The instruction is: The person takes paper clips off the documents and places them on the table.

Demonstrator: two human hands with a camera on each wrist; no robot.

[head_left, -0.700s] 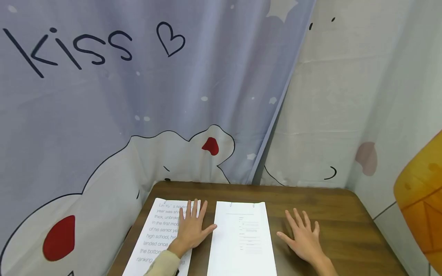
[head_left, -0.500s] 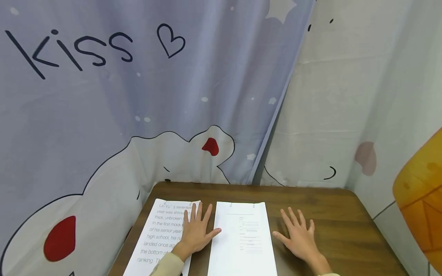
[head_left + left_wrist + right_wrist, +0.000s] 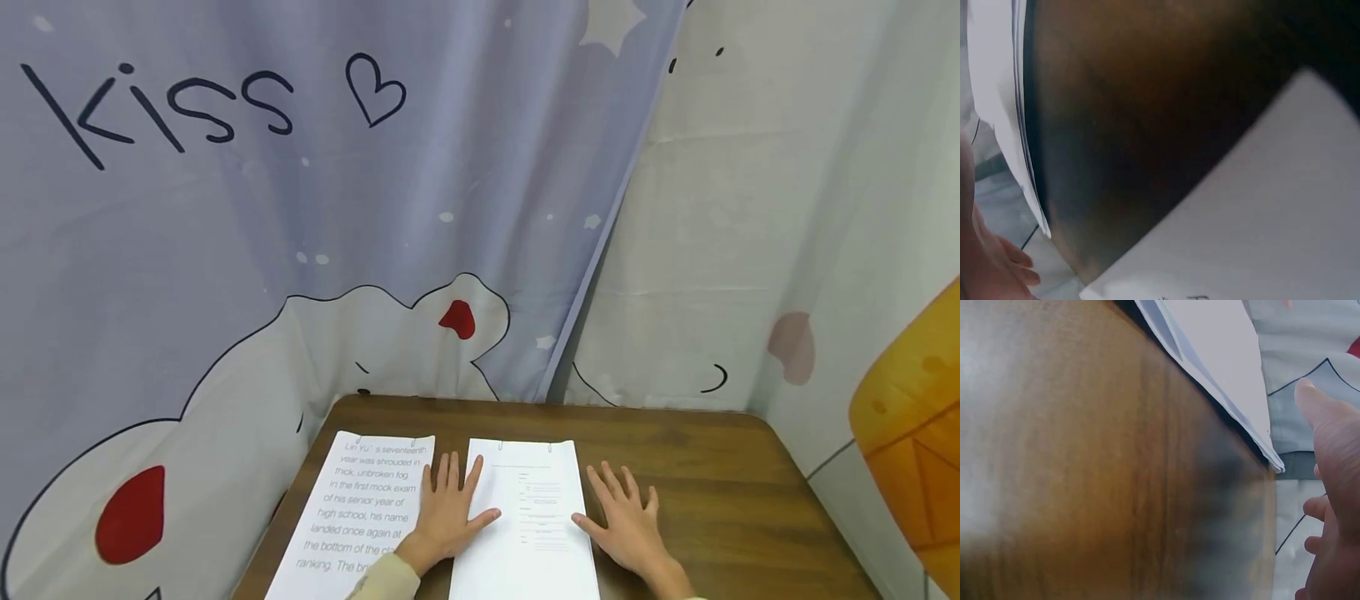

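Two clipped stacks of white paper lie side by side. The left stack (image 3: pixel 352 500) carries large print, while the other stack (image 3: pixel 525 567) has small, faint lines of text. My left hand (image 3: pixel 450 512), fingers spread and straight, is over the gap between them, its thumb across the left edge of the small-print stack. My right hand (image 3: pixel 626 525) is spread at that stack's right edge, with the thumb tip by the paper. Neither hand holds anything. In the right wrist view the right hand (image 3: pixel 1338 500) appears raised above the table; contact with the paper cannot be told.
The brown wooden table (image 3: pixel 720 483) extends to the right of the stacks. A printed curtain (image 3: pixel 337 208) hangs behind it, and pale cloth (image 3: pixel 810 250) with an orange figure covers the right side. Paper clips (image 3: pixel 500 446) show along the top of the stacks.
My left hand has moved right, off most of the large-print stack and towards the small-print one. My right hand has moved left, up to that stack's right edge. The papers stay put.
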